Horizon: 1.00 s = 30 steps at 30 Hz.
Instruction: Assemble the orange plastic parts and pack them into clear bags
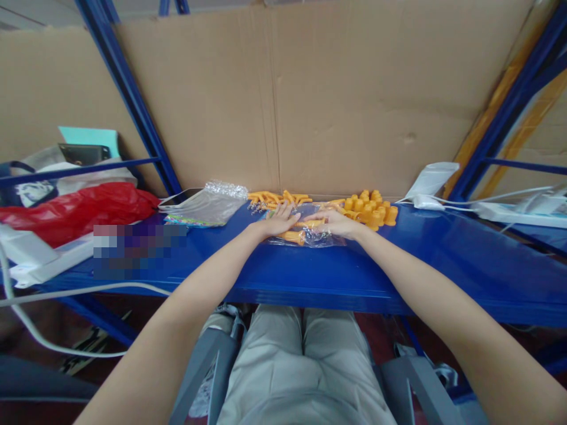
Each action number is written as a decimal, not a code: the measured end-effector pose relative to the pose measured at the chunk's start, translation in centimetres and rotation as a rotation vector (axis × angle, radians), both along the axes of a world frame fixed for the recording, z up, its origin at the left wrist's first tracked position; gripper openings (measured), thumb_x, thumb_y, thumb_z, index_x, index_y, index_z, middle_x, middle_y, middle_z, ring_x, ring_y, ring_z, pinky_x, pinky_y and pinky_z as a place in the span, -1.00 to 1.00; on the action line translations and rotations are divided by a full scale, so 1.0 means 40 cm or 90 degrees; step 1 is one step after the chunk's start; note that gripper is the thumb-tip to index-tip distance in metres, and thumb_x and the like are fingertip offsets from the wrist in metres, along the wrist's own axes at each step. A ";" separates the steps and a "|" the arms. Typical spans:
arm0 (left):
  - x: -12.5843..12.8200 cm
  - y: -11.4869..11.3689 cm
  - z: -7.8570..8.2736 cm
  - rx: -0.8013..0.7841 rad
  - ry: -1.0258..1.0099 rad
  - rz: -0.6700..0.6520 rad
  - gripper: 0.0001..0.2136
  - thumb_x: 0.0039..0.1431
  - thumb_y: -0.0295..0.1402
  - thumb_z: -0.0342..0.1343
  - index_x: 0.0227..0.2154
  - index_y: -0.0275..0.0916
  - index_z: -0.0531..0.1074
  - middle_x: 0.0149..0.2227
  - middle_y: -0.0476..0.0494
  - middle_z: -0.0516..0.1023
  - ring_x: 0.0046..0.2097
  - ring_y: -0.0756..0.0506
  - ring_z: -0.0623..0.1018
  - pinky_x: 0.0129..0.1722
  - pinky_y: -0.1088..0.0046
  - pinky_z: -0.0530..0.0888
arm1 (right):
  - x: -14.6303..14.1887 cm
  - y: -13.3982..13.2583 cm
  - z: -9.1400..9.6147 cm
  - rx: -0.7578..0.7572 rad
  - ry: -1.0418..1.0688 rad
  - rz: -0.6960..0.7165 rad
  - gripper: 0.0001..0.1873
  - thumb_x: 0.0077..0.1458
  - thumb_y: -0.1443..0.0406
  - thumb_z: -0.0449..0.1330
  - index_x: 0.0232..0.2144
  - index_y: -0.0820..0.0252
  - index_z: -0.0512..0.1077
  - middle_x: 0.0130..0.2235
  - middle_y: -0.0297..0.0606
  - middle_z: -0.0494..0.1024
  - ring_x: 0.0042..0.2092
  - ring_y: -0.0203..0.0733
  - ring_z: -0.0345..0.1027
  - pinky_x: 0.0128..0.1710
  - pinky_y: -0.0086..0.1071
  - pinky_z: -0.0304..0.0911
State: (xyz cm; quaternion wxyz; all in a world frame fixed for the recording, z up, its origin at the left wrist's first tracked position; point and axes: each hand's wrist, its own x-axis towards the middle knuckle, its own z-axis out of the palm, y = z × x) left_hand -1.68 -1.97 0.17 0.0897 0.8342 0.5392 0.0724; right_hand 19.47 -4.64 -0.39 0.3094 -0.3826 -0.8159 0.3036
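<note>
A clear plastic bag [325, 239] lies near the middle of the blue shelf, with an orange plastic piece [292, 236] in or under it. My left hand [280, 222] rests flat over the bag's left part, fingers stretched out. My right hand [339, 224] is on the bag's right side, its fingers closed round another orange stick-like piece [312, 223]. Behind my hands is a pile of orange branching pieces [283, 198] with small metal chains. Several orange cup-shaped pieces [370, 208] stand just right of my right hand.
Left of the pile lies a stack of clear bags [208, 203] with coloured edges. Farther left are a red plastic bag [88, 206] and a white power strip [48, 260] with its cable. A white adapter [429, 186] with wires is at right. Cardboard [310, 100] walls the back.
</note>
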 end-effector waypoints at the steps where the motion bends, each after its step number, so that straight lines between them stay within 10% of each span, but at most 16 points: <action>1: 0.002 0.001 -0.002 0.001 -0.007 -0.010 -0.24 0.20 0.16 -0.50 0.37 -0.13 -0.35 0.41 -0.12 -0.43 0.39 -0.23 -0.36 0.31 -0.04 -0.14 | -0.001 0.006 -0.005 0.008 0.010 0.007 -0.60 -0.03 0.43 0.24 -0.08 0.17 0.55 -0.02 -0.20 0.58 0.00 -0.12 0.43 0.08 -0.19 0.27; 13: 0.007 -0.003 -0.005 -0.002 -0.025 -0.045 -0.21 0.16 0.22 -0.45 0.36 -0.10 -0.33 0.41 -0.14 -0.42 0.39 -0.25 -0.36 0.31 -0.04 -0.18 | -0.028 0.064 -0.051 0.262 -0.136 -0.109 -0.47 0.09 0.36 0.14 0.15 0.25 0.34 0.19 0.00 0.38 0.21 0.03 0.25 0.20 -0.07 0.12; 22: 0.009 -0.003 0.002 -0.017 -0.013 -0.074 -0.22 0.17 0.20 -0.47 0.37 -0.10 -0.25 0.42 -0.07 -0.28 0.40 -0.24 -0.33 0.32 0.01 -0.24 | -0.036 -0.003 -0.008 0.232 -0.424 -0.266 -0.53 0.22 0.11 0.07 0.02 0.35 0.41 0.11 0.21 0.41 0.15 0.22 0.29 0.11 -0.05 0.20; 30: -0.004 0.010 -0.006 -0.023 -0.042 -0.077 -0.18 0.11 0.27 -0.49 0.36 -0.05 -0.22 0.42 -0.08 -0.29 0.40 -0.26 -0.28 0.32 0.00 -0.14 | -0.031 -0.005 0.009 0.205 -0.250 -0.307 -0.49 0.31 0.04 -0.12 0.06 0.28 0.31 -0.01 0.09 0.53 0.04 0.08 0.41 -0.01 -0.20 0.24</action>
